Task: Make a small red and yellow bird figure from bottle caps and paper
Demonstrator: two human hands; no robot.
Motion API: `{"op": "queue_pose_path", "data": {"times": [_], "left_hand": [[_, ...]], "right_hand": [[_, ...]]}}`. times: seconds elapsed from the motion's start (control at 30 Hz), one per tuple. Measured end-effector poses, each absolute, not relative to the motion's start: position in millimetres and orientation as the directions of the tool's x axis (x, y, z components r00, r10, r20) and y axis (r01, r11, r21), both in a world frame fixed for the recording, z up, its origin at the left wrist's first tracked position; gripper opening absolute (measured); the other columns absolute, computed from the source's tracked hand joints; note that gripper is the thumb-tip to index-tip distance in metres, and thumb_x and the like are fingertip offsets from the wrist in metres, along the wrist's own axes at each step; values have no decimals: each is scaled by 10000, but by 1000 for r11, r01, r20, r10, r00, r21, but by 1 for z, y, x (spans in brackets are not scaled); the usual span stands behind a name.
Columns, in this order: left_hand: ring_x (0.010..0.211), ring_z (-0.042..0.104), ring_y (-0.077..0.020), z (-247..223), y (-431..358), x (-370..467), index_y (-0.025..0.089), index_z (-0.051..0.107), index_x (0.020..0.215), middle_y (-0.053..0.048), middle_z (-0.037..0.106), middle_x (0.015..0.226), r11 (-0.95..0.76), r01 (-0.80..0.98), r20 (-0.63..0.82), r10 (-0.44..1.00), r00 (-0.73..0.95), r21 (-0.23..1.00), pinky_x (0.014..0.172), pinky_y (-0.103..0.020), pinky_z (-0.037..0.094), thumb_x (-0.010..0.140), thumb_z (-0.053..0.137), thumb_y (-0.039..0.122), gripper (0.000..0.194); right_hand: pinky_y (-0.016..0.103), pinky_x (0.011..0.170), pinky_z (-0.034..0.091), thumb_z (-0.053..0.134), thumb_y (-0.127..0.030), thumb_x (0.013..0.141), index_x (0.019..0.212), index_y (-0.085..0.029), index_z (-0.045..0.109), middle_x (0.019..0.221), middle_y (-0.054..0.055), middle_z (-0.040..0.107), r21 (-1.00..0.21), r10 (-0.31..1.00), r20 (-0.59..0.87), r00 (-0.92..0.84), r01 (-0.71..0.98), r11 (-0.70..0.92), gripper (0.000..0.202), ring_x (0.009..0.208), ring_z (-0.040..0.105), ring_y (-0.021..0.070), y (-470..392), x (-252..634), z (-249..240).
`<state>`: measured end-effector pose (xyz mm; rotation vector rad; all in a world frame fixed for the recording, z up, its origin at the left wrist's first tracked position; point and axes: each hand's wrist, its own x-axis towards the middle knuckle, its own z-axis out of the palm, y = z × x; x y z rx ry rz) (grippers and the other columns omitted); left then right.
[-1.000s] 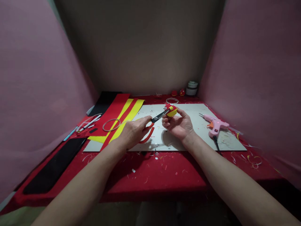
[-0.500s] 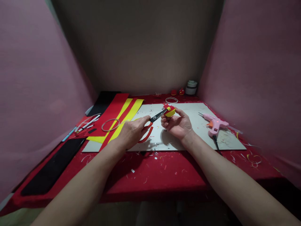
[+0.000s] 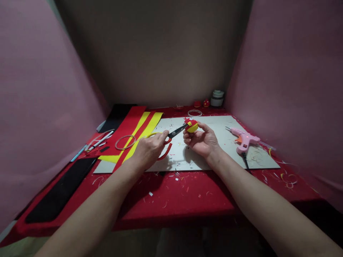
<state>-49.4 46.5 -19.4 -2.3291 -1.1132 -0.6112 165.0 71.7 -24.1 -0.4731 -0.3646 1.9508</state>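
My left hand (image 3: 152, 148) is closed round the scissors (image 3: 177, 132), which have red handles and dark blades. The blade tips point right and meet the near side of a small red and yellow bird figure (image 3: 192, 125); whether they press on it I cannot tell. The figure has a white eye, a yellow beak-like patch and a yellow belly. My right hand (image 3: 204, 141) holds it from below and the right, fingers curled round it, above the white board (image 3: 214, 123).
A pink glue gun (image 3: 245, 139) lies on the board's right side. Red and yellow corrugated strips (image 3: 134, 125), black sheets (image 3: 63, 191) and pens (image 3: 100, 140) lie left. At the back stand a small jar (image 3: 217, 98) and red figures (image 3: 206, 103). Scraps litter the red cloth (image 3: 182, 207).
The scissors have drawn back slightly to the left, so their tips now sit at the figure's near edge rather than across it. My right hand still holds the figure, shifted a little left.
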Motion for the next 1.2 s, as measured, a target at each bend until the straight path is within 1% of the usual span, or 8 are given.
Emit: {"op": "queue_pose_path", "data": {"times": [0.13,0.23,0.3,0.47,0.67,0.8,0.9,1.2], "left_hand": [[834,697,-201,-25,50,-51,160,590,1199,-131,730,1038,-608,788,600,597,533,-95,607,-260,495,913,450,193,320],[781,685,-162,-28,54,-52,194,603,1179,-86,737,983,-648,760,594,627,504,39,622,-231,506,883,499,201,314],[752,677,-147,-28,57,-53,194,609,1168,-65,735,917,-661,747,590,631,504,70,632,-218,513,874,515,196,309],[721,670,-124,-28,59,-56,176,580,1200,-45,726,861,-683,730,608,569,554,-26,659,-207,525,892,519,184,314],[632,646,-100,-30,62,-58,125,564,1189,-49,722,843,-705,695,649,464,603,-142,560,-181,490,908,526,164,286],[696,672,-115,-31,63,-59,138,546,1199,-58,732,894,-690,698,672,425,607,-194,584,-189,502,924,509,179,281],[705,671,-111,-31,63,-58,142,542,1200,-61,733,916,-683,706,655,448,609,-189,577,-185,498,929,493,182,279],[632,646,-99,-32,59,-54,142,573,1179,-31,723,820,-654,746,653,513,557,-123,517,-174,460,910,513,184,279]], "right_hand": [[286,554,411,643,-332,659,840,-116,641,686,83,621,-495,926,-143,-351,-784,-374,282,634,521,175,71,167,-22],[288,575,427,651,-337,651,836,-120,648,674,81,631,-526,931,-119,-345,-773,-354,285,629,533,175,71,168,-20],[287,569,428,631,-335,662,836,-129,651,654,73,636,-536,933,-115,-342,-769,-348,271,620,535,175,70,168,-18],[279,536,432,611,-336,670,824,-131,666,640,76,650,-546,932,-104,-347,-763,-345,262,587,538,172,70,168,-15],[260,527,439,623,-340,641,798,-122,666,627,88,653,-560,923,-95,-374,-746,-360,272,579,553,168,70,169,-16],[258,515,426,610,-329,640,790,-131,657,617,84,649,-562,922,-101,-374,-743,-363,254,574,547,169,69,169,-15],[263,513,414,600,-317,644,789,-141,650,610,78,645,-572,927,-104,-359,-741,-351,234,572,537,170,68,169,-13],[283,537,403,553,-305,684,805,-132,660,586,74,644,-585,948,-130,-291,-749,-311,237,573,525,171,68,167,-8]]}}
